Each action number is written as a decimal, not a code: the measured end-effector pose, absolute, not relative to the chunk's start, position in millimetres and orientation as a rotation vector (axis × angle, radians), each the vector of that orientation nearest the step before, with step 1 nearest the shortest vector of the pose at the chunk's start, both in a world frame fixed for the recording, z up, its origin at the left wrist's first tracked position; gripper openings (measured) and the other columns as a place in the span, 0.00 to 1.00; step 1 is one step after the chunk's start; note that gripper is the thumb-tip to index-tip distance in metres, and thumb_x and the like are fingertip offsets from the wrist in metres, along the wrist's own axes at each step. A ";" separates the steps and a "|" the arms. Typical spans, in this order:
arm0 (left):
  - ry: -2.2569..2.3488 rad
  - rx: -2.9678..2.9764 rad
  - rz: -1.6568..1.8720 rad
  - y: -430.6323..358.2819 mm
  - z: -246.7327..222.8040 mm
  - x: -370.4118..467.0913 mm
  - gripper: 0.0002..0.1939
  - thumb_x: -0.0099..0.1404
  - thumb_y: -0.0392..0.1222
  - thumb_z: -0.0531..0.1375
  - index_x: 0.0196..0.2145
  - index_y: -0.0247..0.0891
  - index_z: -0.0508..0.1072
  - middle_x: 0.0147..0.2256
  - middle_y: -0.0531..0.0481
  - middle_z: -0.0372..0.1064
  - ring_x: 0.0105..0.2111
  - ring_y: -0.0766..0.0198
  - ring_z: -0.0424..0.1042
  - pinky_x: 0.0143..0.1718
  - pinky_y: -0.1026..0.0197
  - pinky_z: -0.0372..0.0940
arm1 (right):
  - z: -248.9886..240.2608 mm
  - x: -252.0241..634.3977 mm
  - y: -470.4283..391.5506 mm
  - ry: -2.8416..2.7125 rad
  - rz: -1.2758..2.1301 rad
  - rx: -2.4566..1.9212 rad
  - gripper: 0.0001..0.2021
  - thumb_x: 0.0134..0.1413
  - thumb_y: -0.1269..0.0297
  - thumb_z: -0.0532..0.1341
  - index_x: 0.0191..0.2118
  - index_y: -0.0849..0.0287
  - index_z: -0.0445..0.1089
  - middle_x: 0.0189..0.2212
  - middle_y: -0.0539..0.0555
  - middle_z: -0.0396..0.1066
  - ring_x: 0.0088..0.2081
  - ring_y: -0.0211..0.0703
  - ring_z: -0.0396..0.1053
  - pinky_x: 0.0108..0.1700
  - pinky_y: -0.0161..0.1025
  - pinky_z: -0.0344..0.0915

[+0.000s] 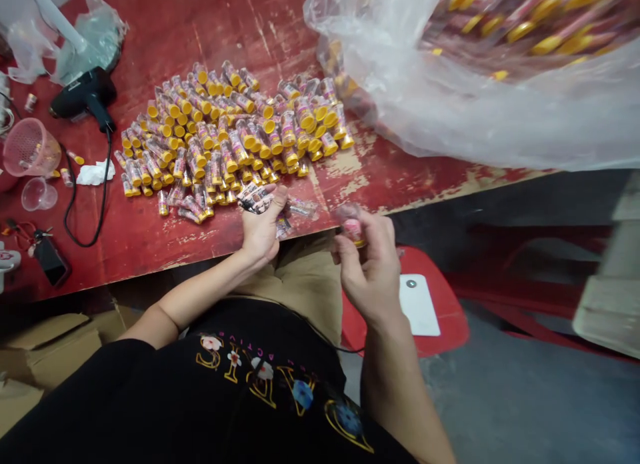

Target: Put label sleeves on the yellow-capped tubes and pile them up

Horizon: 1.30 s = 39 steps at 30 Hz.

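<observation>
My left hand (263, 227) is closed round a small stack of printed labels (255, 199) at the table's front edge. Raised over the edge, my right hand (367, 261) pinches a small tube (353, 231) with a pink label and a yellow end; clear film shows by its fingertips. Behind my left hand lies a wide pile of similar tubes (220, 131) with yellow caps. Some clear sleeves (300, 207) lie on the table between my hands.
A large plastic bag (400, 97) of tubes covers the right of the red table (145, 234). On the left are a black heat gun (85, 94), its cord, a pink basket (37, 147) and a phone (51, 263). A red stool (450, 317) stands below right.
</observation>
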<state>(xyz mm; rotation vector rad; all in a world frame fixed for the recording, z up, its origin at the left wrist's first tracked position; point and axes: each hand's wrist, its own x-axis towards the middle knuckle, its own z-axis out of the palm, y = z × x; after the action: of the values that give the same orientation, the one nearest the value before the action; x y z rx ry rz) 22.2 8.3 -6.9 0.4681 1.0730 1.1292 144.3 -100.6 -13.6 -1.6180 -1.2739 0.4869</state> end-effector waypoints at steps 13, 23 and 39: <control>0.967 0.552 1.082 3.8 2.0 25.7 0.33 0.41 0.51 0.80 0.43 0.39 0.78 0.29 0.57 0.71 0.29 0.71 0.68 0.36 0.65 0.65 | 17.3 147.2 -112.3 -1.636 0.247 -1.714 0.28 0.67 0.63 0.60 0.71 0.44 0.60 0.42 0.56 0.74 0.39 0.45 0.75 0.39 0.40 0.73; 0.903 0.531 1.043 -7.9 14.5 32.2 0.33 0.39 0.49 0.81 0.41 0.39 0.75 0.33 0.56 0.74 0.31 0.70 0.71 0.39 0.64 0.68 | 18.4 135.3 -118.5 -1.327 0.197 -1.640 0.25 0.65 0.66 0.63 0.66 0.46 0.68 0.45 0.57 0.78 0.44 0.45 0.77 0.46 0.43 0.77; 0.733 0.547 0.816 -50.4 36.7 4.3 0.29 0.40 0.51 0.81 0.35 0.34 0.76 0.32 0.50 0.77 0.32 0.64 0.77 0.41 0.59 0.72 | 7.7 93.0 -159.0 -0.762 0.642 -1.263 0.17 0.63 0.62 0.65 0.56 0.47 0.77 0.45 0.56 0.81 0.37 0.45 0.81 0.40 0.45 0.82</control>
<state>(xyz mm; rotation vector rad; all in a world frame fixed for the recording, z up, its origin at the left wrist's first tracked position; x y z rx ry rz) 4.3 -50.4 36.7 0.5470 0.7327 0.8160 93.0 -159.0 7.7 -1.2627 -0.7618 0.6425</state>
